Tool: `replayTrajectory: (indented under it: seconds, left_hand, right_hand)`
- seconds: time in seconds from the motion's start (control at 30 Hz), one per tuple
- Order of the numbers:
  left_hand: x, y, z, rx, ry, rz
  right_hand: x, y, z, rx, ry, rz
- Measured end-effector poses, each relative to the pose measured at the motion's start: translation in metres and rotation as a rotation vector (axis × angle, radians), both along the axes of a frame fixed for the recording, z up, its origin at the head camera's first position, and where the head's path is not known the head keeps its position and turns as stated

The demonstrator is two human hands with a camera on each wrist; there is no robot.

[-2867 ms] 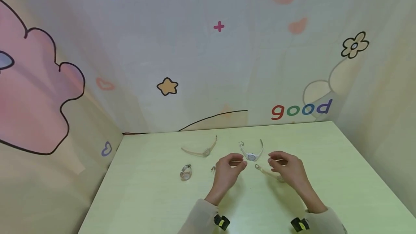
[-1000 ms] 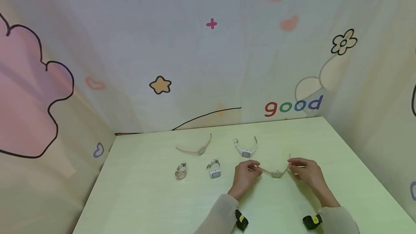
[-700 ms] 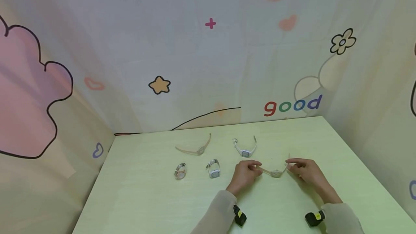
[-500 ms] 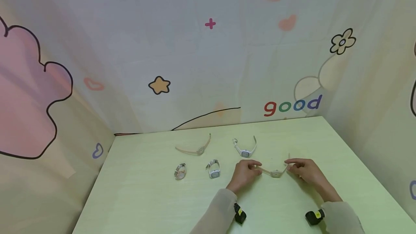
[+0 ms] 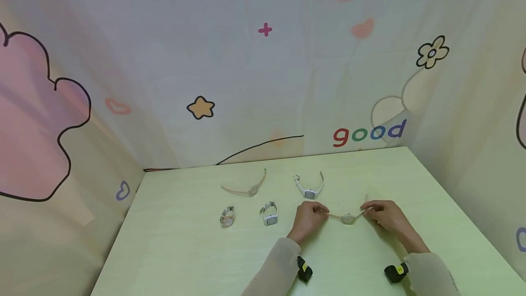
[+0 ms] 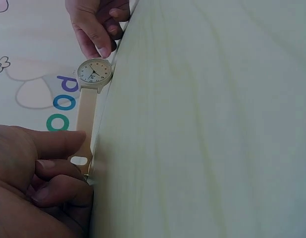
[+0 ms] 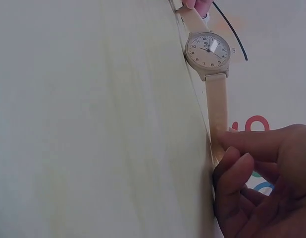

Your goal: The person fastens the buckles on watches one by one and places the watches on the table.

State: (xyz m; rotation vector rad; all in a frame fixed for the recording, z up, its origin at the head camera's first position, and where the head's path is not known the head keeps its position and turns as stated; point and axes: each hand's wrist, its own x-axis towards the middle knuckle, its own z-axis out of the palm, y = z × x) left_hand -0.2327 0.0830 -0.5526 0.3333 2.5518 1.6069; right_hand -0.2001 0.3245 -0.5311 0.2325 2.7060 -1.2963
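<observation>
A wristwatch with a round pale dial and beige strap (image 5: 348, 219) lies stretched sideways between both hands, dial up. My left hand (image 5: 308, 219) pinches its buckle end; in the left wrist view, thumb and fingers grip the strap (image 6: 86, 116) near a pale keeper loop. My right hand (image 5: 386, 218) pinches the other strap half, whose tip sticks up past the fingers. The right wrist view shows the dial (image 7: 208, 50) with numerals and hands, and the right thumb and fingers on the strap. Just behind the left hand sits a white watch with a squarish face (image 5: 310, 193), its strap spread open.
To the left on the pale table (image 5: 176, 250) are a white watch with its strap closed in a loop (image 5: 270, 219), a metal-band watch (image 5: 227, 217) and another beige-strapped watch (image 5: 253, 190) lying spread. A printed curtain (image 5: 246, 67) rises behind the table's back edge.
Both hands, earlier raised around the white spread watch, came down on the beige watch's strap ends. Its strap now lies straighter and more level. The head view shifted slightly.
</observation>
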Motion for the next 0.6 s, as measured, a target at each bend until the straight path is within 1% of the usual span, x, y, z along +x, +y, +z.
replayTrajectory:
  seconds: [0.17,0.27,0.4,0.47,0.6]
  left_hand:
    - [-0.0004,0.0004,-0.0023,0.001,0.0,0.008]
    - [-0.0002,-0.0004,-0.0039,0.003,0.002,0.004]
    - [0.0015,-0.0017,-0.0032,0.022,0.004,-0.014]
    - [0.0026,-0.0021,-0.0017,0.074,-0.042,-0.03]
    - [0.0045,-0.0022,0.0025,0.203,-0.17,-0.04]
  right_hand:
    - [-0.0003,-0.0017,-0.0002,0.021,0.012,-0.007]
    - [0.0004,-0.0028,-0.0003,0.028,0.03,0.004]
    - [0.002,-0.0023,-0.0002,-0.025,0.035,0.014]
    - [0.0026,-0.001,-0.0001,-0.058,0.028,0.008]
    - [0.0043,0.0022,0.0016,-0.131,0.022,-0.021]
